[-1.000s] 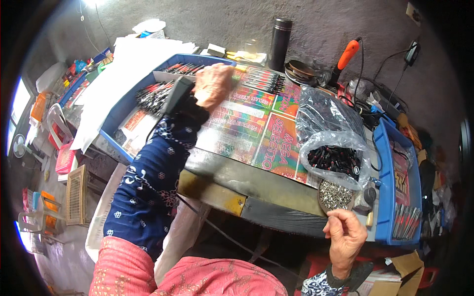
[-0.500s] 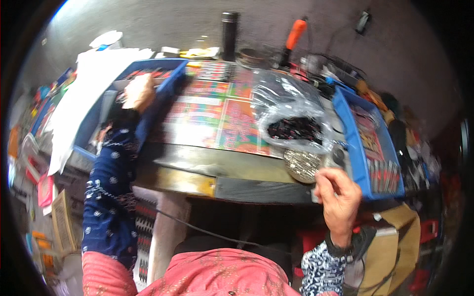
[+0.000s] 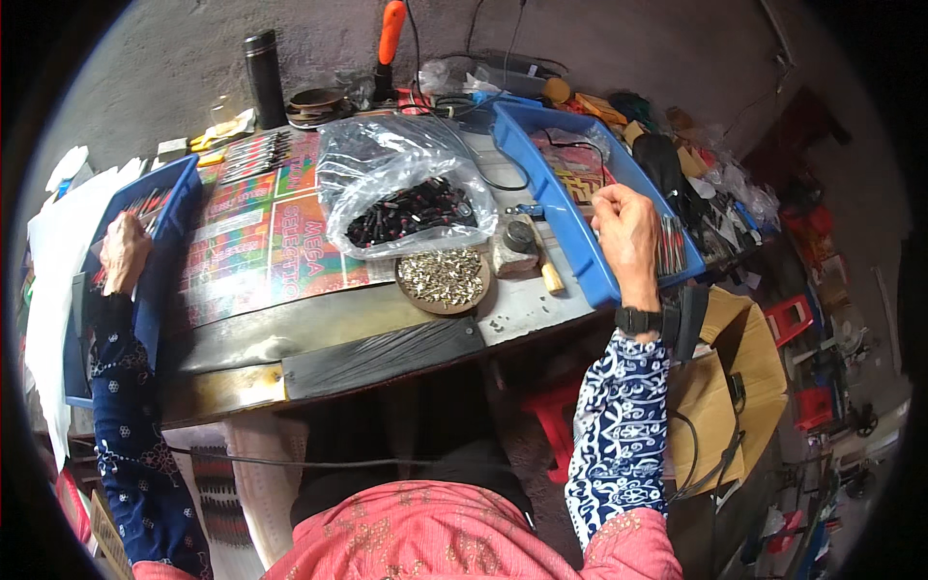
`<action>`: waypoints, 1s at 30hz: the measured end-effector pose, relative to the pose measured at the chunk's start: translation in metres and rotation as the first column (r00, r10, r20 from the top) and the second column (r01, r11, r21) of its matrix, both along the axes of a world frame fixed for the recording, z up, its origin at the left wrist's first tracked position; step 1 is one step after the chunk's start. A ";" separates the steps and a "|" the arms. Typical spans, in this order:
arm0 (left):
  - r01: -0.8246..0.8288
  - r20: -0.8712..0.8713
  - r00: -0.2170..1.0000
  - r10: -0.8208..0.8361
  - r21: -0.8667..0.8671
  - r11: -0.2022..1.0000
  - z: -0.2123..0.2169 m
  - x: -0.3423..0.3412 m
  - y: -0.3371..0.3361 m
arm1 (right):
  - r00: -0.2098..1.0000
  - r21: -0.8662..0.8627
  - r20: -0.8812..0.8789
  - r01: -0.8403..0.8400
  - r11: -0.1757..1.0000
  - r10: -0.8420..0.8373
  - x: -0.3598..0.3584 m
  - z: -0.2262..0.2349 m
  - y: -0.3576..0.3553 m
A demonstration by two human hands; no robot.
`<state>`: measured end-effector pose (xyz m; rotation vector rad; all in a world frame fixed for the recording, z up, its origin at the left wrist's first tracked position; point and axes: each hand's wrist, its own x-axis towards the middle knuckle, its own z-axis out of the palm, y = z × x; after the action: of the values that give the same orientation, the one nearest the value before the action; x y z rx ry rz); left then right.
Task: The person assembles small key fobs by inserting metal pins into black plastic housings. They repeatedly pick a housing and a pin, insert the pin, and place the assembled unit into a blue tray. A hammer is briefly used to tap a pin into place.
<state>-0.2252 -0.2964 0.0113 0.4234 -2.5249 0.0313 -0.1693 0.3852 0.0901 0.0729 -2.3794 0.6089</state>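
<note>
Clearly both arms are spread wide: the left hand (image 3: 126,253) rests curled in the blue plastic tray of small dark parts (image 3: 172,198) at the bench's left end, its grasp unclear, while the right hand (image 3: 626,232) closes its fingers on the near rim of the long blue plastic tray (image 3: 570,227) at the right. Shifting that right tray looks like the step in hand, and it calls for care, since it overhangs the worn metal-edged workbench (image 3: 319,333) and the clear plastic bag of dark pieces (image 3: 406,193), round dish of pale metal bits (image 3: 443,278) and wooden-handled hammer (image 3: 534,253) crowd its inner side.

Sleeves: dark blue fabric, white floral print, both arms.
Wrist: black watch (image 3: 638,320), right arm.
Lap: pink patterned garment (image 3: 435,532).
</note>
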 end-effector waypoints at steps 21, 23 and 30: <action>0.724 -0.417 0.622 -0.663 0.629 0.284 0.073 0.093 0.282 | 0.982 0.370 0.089 0.121 0.921 -0.164 -0.012 -0.045 0.062; 0.719 -0.405 0.608 -0.683 0.645 0.258 0.076 0.103 0.294 | 0.988 0.352 0.060 0.109 0.929 -0.139 -0.012 -0.042 0.060; 0.622 -0.487 0.557 -0.672 0.781 -0.051 0.080 0.126 0.320 | 0.993 0.244 0.009 0.116 0.963 -0.122 -0.010 -0.044 0.060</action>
<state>-0.0995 0.0241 0.0917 -0.5254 -2.1896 -1.9118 -0.1793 0.4457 0.0459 0.0297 -2.4502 0.2600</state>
